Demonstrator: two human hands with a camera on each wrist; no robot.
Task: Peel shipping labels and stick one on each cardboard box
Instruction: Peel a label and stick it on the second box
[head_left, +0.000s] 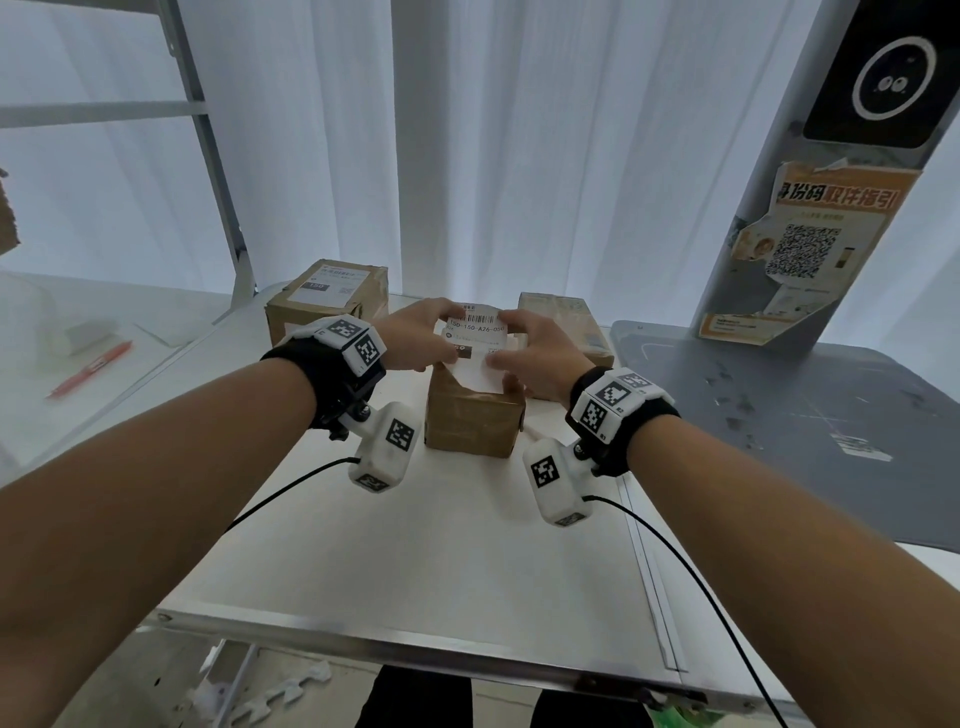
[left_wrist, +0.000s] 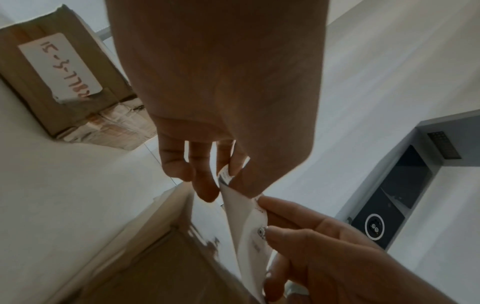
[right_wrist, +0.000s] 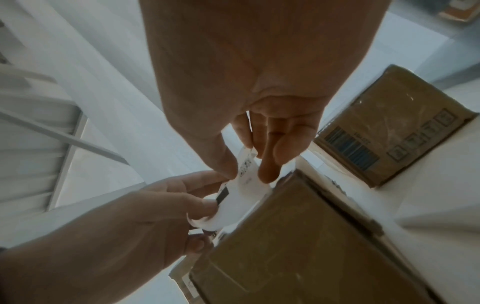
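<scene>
A white shipping label (head_left: 475, 340) with a barcode hangs just above a small brown cardboard box (head_left: 472, 421) in the middle of the white table. My left hand (head_left: 423, 338) pinches the label's left edge between thumb and fingers. My right hand (head_left: 535, 353) pinches its right edge. In the left wrist view the label (left_wrist: 246, 222) stands on edge between both hands over the box (left_wrist: 155, 267). The right wrist view shows the label (right_wrist: 239, 197) beside the box top (right_wrist: 298, 246). Whether the label touches the box, I cannot tell.
A labelled box (head_left: 327, 299) stands at the back left and another box (head_left: 561, 322) at the back right. A red pen (head_left: 91, 369) lies far left. A grey stand (head_left: 810, 395) with a poster-covered pillar (head_left: 810, 208) rises at the right. The table's metal front edge (head_left: 415, 649) is near me.
</scene>
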